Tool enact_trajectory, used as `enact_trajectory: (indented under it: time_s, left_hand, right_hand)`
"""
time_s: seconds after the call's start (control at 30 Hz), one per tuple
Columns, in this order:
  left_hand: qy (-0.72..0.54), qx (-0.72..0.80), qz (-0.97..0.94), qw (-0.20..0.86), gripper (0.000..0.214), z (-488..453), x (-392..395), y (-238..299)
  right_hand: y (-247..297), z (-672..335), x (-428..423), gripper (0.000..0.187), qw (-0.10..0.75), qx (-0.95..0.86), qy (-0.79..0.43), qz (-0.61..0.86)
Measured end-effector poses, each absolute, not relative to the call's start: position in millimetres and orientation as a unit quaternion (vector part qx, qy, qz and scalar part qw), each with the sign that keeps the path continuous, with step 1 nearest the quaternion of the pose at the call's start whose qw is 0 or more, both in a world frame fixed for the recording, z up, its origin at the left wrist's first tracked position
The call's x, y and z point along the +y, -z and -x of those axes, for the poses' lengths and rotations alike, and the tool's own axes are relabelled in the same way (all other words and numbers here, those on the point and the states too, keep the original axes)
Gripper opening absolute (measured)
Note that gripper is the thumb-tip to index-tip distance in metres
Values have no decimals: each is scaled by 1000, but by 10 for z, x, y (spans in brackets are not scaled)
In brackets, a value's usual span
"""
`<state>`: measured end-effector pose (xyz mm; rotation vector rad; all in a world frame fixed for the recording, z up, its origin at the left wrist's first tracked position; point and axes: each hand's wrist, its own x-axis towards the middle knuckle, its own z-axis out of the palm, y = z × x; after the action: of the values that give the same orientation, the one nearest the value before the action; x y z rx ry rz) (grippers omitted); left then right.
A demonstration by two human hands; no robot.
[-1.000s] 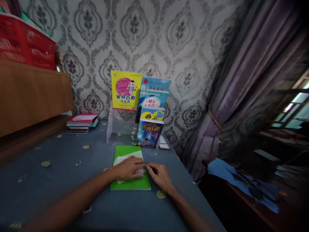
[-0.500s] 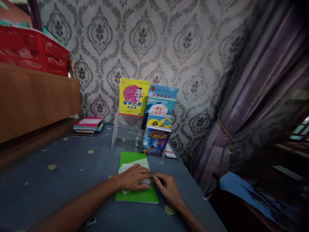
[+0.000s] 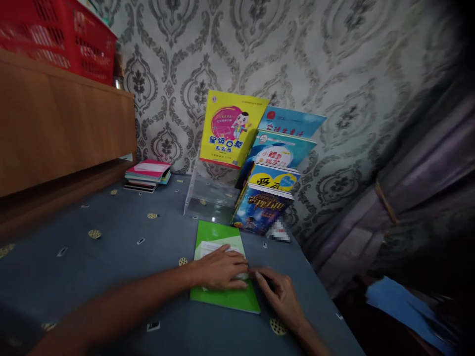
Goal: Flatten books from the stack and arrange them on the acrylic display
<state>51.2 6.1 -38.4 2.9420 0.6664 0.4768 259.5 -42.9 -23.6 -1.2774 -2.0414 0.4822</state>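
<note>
A thin green book [image 3: 217, 236] lies flat on the blue patterned tablecloth [image 3: 111, 252] in front of me. My left hand [image 3: 221, 269] rests palm down on its cover, fingers stretched flat over a pale label. My right hand [image 3: 281, 298] sits at the book's right edge, fingers curled and pinched against that edge beside my left fingertips. Whether the right fingers grip the cover I cannot make out.
A clear tiered stand [image 3: 208, 198] holds a yellow book [image 3: 230, 131] and several blue ones [image 3: 276, 170] against the wallpapered wall. A stack of books [image 3: 146, 174] lies at back left beside a wooden cabinet [image 3: 55, 128] with a red basket [image 3: 59, 34]. Purple curtain [image 3: 415, 188] hangs right.
The view has swung left and tilted. Both hands stay on the green book; the right hand has slid slightly down along its right edge.
</note>
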Motion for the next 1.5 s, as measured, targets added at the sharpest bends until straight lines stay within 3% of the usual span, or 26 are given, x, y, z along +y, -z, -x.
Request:
enact_trajectory:
  time_s: [0.37, 0.9, 1.2, 1.5]
  left_hand:
    - [-140, 225, -963, 47, 44, -493, 65, 360]
    - [-130, 187, -965, 128, 36, -448, 176, 356]
    - [-92, 187, -975, 72, 35, -475, 148, 383]
    - [-112, 143, -975, 126, 35, -405, 161, 335]
  right_hand:
    - [232, -2602, -380, 51, 335, -778, -184, 499]
    - [319, -2696, -456, 23, 365, -823, -155, 407]
    - [315, -2709, -460, 19, 362, -822, -157, 410]
    - [301, -2699, -504, 19, 367, -819, -171, 407]
